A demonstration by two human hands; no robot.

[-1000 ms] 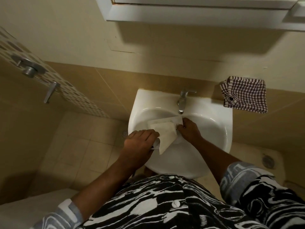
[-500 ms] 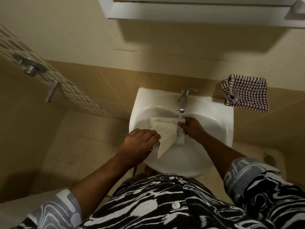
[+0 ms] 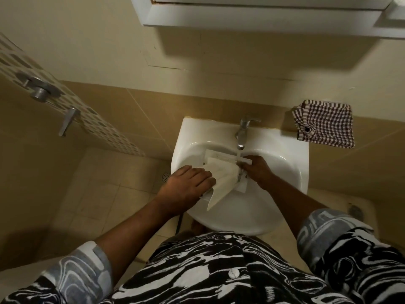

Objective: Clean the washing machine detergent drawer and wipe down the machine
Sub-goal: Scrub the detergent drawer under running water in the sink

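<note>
Detergent drawer (image 3: 219,155) lay in the white sink (image 3: 287,150) under the tap (image 3: 242,135), a cream cloth (image 3: 221,183) draped over it. My left hand (image 3: 186,185) gripped its left end; my right hand (image 3: 255,170) curled at the right end, grip unclear.

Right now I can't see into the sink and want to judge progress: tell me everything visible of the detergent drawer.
The detergent drawer is white, seemingly plastic, lying in the sink right below the tap. A pale cloth covers its middle. The left hand grips its left end with the cloth; the right hand holds its right side.
</note>
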